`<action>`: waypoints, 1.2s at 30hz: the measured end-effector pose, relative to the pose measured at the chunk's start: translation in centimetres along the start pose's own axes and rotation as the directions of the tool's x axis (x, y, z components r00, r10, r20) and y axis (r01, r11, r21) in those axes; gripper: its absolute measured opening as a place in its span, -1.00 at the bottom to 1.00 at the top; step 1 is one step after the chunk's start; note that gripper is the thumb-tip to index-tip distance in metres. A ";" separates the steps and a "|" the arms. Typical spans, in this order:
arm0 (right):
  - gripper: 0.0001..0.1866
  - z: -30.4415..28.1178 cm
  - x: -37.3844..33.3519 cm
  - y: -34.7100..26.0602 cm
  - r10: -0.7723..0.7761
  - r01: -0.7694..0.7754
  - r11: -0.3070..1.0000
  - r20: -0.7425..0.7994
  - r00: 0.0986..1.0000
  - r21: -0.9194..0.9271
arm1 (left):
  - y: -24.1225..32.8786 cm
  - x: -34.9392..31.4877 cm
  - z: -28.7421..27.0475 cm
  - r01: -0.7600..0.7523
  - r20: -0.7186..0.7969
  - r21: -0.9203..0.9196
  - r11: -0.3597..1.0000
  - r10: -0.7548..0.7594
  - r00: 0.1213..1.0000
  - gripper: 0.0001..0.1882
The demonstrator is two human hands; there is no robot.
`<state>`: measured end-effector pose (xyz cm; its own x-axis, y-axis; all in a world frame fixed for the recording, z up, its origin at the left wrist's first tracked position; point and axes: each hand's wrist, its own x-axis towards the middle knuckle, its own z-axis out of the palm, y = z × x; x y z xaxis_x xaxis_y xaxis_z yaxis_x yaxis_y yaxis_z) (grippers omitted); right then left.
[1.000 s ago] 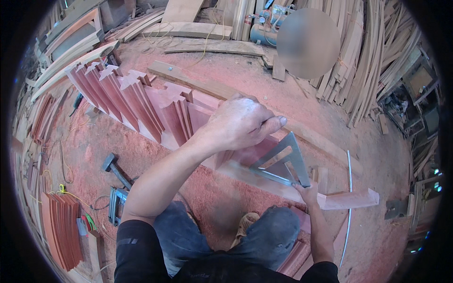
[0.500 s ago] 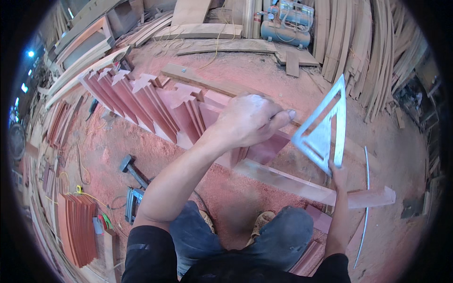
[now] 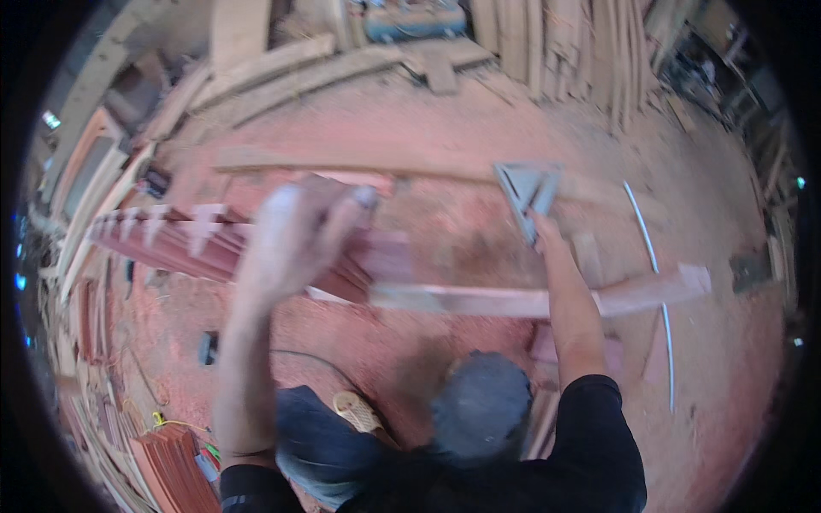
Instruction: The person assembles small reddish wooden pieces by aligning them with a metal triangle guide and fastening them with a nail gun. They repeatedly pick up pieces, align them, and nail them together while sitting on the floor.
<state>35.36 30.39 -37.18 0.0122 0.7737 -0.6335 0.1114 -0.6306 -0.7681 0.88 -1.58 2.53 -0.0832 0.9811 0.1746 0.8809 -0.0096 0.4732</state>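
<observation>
My left hand is raised over the right part of a row of reddish wooden pieces with notched ends. Its fingers are curled in and the thumb lies along them; motion blur hides whether anything is inside. My right hand grips a flat, slotted metal triangle square by its narrow corner, holding it out beyond the long reddish board. That board runs rightward from the row and passes under my right forearm. The square is apart from the wood pieces.
A long plank lies beyond the row. A pale thin rod crosses under the board's right end. At lower left are a hammer and a reddish board stack. A blue compressor and leaning planks stand far off.
The view has shifted. My right arm has stretched forward, carrying the triangle square farther away and tilting it. My left hand has moved left over the row, still curled.
</observation>
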 end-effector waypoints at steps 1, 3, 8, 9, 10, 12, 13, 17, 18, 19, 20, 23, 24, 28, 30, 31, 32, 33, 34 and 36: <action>-0.27 -1.0 -2.2 -1.3 0.009 -0.004 0.999 0.104 0.995 -0.046 | -0.1 0.0 0.5 -0.028 -0.038 -0.124 0.992 0.023 0.999 -0.63; -0.15 -4.2 -8.8 -3.2 -0.510 0.502 0.810 0.061 0.858 -0.303 | -0.3 0.0 1.0 -0.018 -0.071 -0.025 1.000 0.017 0.997 -0.60; -0.42 -19.3 -28.8 -0.3 -0.382 0.522 0.832 0.487 0.786 -0.189 | 0.5 -0.9 1.2 -0.032 -0.115 -0.059 0.998 0.025 0.993 -0.64; -0.53 -21.5 -31.1 1.9 -0.370 0.519 0.835 0.511 0.776 -0.182 | 0.5 -0.8 1.2 0.039 -0.045 -0.094 0.995 -0.044 0.998 -0.63; -0.58 -23.1 -33.0 4.7 -0.246 0.329 0.920 0.338 0.908 -0.215 | 0.3 -0.8 0.9 0.188 0.003 -0.080 0.979 -0.189 0.982 -0.61; -0.60 -24.5 -35.5 11.0 -0.088 0.069 0.956 -0.055 0.995 -0.285 | -0.3 -0.9 0.7 0.070 0.002 -0.133 0.989 -0.070 0.998 -0.59; -0.59 -24.3 -35.9 14.1 -0.089 -0.009 0.938 -0.267 0.960 -0.346 | -0.8 -0.9 0.6 0.106 -0.003 -0.091 0.990 -0.107 0.994 -0.58; -0.58 -20.5 -35.3 23.0 0.274 -0.104 0.928 -0.467 0.841 0.357 | -2.2 -1.4 0.6 -0.004 0.028 -0.086 0.996 0.007 1.000 -0.58; -0.60 -19.5 -34.8 23.9 0.136 -0.090 0.986 -0.373 0.918 0.139 | -2.3 -1.5 0.6 -0.012 0.021 -0.087 0.996 0.014 1.000 -0.59; -0.61 -18.5 -34.6 24.5 0.046 -0.070 0.995 -0.292 0.955 -0.072 | -2.4 -1.5 0.7 -0.019 0.002 -0.070 0.997 0.020 1.000 -0.59; -0.61 -17.8 -34.9 24.9 -0.056 0.001 0.965 -0.205 0.977 -0.261 | -2.4 -1.5 0.8 -0.038 0.011 -0.101 0.994 0.039 0.999 -0.59; -0.57 -16.8 -37.1 25.8 -0.296 0.203 0.708 -0.024 0.955 -0.677 | -1.9 -1.3 0.8 -0.010 -0.010 -0.124 0.992 0.009 1.000 -0.60; -0.53 -17.1 -38.7 26.5 -0.401 0.248 0.613 -0.025 0.916 -0.750 | -1.7 -1.3 0.8 0.028 -0.011 -0.128 0.991 -0.030 0.999 -0.60; -0.19 -19.3 -43.4 32.3 -0.498 0.085 0.552 -0.246 0.831 -0.830 | -0.9 -1.1 1.0 0.150 0.003 -0.106 0.983 -0.150 0.989 -0.61; -0.03 -20.5 -44.0 36.2 -0.184 -0.097 0.785 -0.381 0.906 -0.612 | -0.8 -0.8 1.5 -0.033 -0.005 -0.130 0.991 0.033 0.999 -0.62; -0.03 -21.0 -43.8 37.9 -0.057 -0.144 0.853 -0.365 0.929 -0.501 | -0.8 -0.7 1.2 -0.025 -0.011 -0.080 0.997 0.024 1.000 -0.63; -0.04 -21.5 -44.0 39.4 -0.147 -0.053 0.854 -0.337 0.930 -0.518 | -0.5 -1.2 2.1 -0.140 -0.205 -0.038 0.989 0.130 0.970 -0.61; -0.03 -21.9 -43.6 40.5 -0.069 -0.077 0.918 -0.346 0.936 -0.390 | -0.7 -0.4 1.0 -0.070 -0.028 -0.149 0.986 0.066 0.997 -0.59; -0.17 -22.3 -43.5 41.2 -0.178 -0.067 0.829 -0.377 0.909 -0.555 | -0.7 -0.3 1.0 -0.086 -0.010 -0.110 0.990 0.085 0.996 -0.58; -0.23 -22.8 -42.6 41.4 -0.157 -0.124 0.817 -0.423 0.892 -0.564 | -0.6 -0.2 0.7 -0.097 0.016 -0.114 0.989 0.099 0.995 -0.59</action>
<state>62.07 -27.33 -39.87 0.4142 0.8151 -0.4050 0.6497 -0.5764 -0.4956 0.65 -1.68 1.60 0.0121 0.9783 0.2069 0.8257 -0.1264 0.5497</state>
